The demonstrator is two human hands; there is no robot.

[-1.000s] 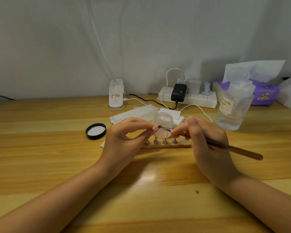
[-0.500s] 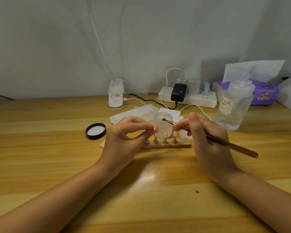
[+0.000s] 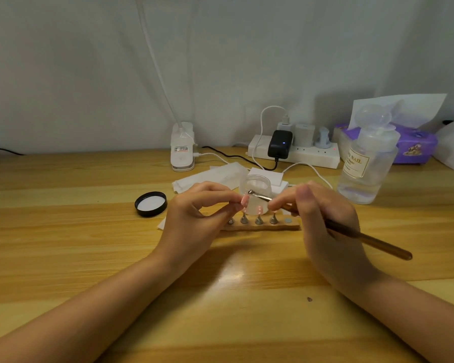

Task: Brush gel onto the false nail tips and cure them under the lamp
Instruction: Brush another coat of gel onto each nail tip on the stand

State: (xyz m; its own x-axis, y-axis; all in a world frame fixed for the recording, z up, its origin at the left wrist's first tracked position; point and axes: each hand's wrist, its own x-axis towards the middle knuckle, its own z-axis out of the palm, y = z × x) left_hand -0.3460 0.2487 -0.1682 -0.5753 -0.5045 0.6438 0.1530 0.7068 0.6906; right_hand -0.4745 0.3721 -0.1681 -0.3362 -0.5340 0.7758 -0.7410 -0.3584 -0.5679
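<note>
Head view: the left hand [image 3: 194, 218] pinches a pink nail tip [image 3: 244, 199] between thumb and curled fingers, just above a wooden holder [image 3: 262, 226] with metal pegs. The right hand [image 3: 323, 218] grips a brush [image 3: 351, 233], its metal end touching that tip in front of a clear jar [image 3: 256, 186]. A black lid [image 3: 151, 204] lies left on the table [image 3: 63, 231]. Behind stand a power strip [image 3: 294, 153], a white lamp base [image 3: 182, 148] and a bottle [image 3: 364, 166] reading "NAIL".
</note>
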